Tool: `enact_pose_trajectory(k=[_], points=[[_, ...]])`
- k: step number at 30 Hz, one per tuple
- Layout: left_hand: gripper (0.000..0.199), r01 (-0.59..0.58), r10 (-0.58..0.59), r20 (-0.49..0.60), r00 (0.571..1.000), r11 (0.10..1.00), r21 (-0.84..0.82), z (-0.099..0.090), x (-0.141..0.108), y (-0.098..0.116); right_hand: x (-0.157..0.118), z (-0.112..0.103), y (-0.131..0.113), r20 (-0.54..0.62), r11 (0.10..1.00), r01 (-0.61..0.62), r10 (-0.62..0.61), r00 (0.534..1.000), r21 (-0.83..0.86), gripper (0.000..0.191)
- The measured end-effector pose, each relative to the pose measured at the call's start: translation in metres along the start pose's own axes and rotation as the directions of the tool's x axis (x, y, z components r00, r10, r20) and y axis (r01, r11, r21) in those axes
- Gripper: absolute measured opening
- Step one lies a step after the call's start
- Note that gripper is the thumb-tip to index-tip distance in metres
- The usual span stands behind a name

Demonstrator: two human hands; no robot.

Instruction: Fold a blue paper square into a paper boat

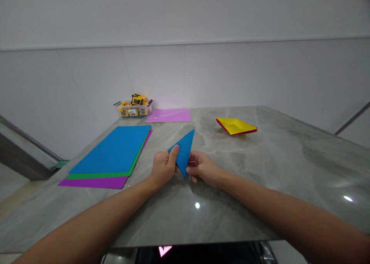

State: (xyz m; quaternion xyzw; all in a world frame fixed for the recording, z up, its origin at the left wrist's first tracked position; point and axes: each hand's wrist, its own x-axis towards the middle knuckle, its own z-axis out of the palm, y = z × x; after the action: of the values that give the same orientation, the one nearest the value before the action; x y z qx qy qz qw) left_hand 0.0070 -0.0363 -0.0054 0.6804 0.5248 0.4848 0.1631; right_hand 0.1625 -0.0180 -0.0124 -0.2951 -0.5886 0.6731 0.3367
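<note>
A folded piece of blue paper (185,150), pointed at its top and bottom, is held up over the middle of the table. My left hand (165,165) grips its left side, thumb on the front face and fingers behind. At the lower right edge of the paper is my right hand (204,168), its fingers curled and its fingertips against the edge near the bottom point. Part of the right fingertips is hidden behind the paper.
Blue, green and purple sheets (112,150) lie stacked on the grey table (231,214) at left. A clear box (134,109) of yellow toy vehicles and a pink sheet (170,115) are at the back. Folded yellow and red paper (235,126) rests at the back right.
</note>
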Motion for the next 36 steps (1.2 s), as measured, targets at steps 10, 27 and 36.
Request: enact_pose_trajectory(k=[10, 27, 36], points=[[0.068, 0.039, -0.039, 0.004, 0.999, 0.999, -0.038, 0.0007, 0.0008, -0.0001, 0.0004, -0.0022, 0.0013, 0.046, 0.999, 0.033, -0.035, 0.998, 0.036, 0.029], [0.070, 0.125, -0.112, 0.135, 0.985, 0.988, -0.096, -0.0003, 0.0038, 0.0005, 0.0027, -0.0041, 0.0023, 0.005, 0.998, 0.052, -0.052, 0.999, 0.042, 0.030], [0.072, 0.140, -0.109, 0.216, 0.970, 0.981, -0.133, -0.0001, 0.0042, -0.0020, 0.0024, -0.0042, 0.0018, -0.070, 0.999, 0.020, -0.018, 0.997, 0.027, 0.025]])
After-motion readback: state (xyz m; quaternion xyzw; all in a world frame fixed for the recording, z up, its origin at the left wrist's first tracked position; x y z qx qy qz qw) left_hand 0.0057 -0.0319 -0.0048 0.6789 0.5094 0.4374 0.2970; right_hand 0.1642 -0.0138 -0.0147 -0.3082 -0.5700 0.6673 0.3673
